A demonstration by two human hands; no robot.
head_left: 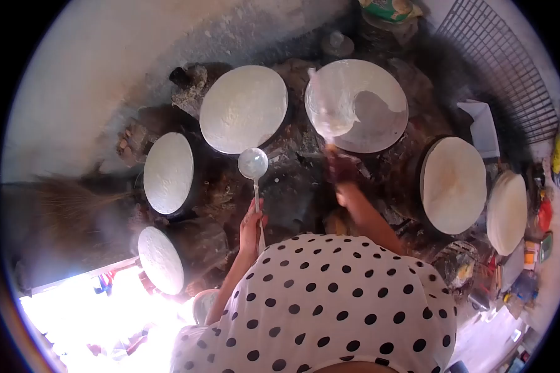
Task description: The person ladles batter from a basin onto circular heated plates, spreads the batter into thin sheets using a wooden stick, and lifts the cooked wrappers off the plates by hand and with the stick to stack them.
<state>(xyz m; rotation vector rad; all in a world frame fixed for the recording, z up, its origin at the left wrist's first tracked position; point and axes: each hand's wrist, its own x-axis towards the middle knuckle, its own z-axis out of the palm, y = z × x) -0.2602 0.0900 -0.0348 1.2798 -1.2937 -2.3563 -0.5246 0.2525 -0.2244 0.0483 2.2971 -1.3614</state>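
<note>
My left hand (pixel 251 225) is wrapped round the handle of a metal ladle (pixel 253 164), whose bowl holds a little whitish liquid below a round plate coated in white batter (pixel 244 109). Smeared by motion, my right hand (pixel 343 180) grips a long pale tool (pixel 322 105) that lies across another round plate (pixel 379 121). White batter covers the left and upper parts of that plate; its right and lower part shows bare grey. To the right sits a round pale flatbread (pixel 454 185) with a brownish middle.
Two more white discs stand at the left, one upper (pixel 168 173) and one lower (pixel 161 260). A pale round stack (pixel 507 213) is at the right, near jars and packets. A plastic grid basket (pixel 504 62) leans at the upper right; a straw broom (pixel 74 202) lies left.
</note>
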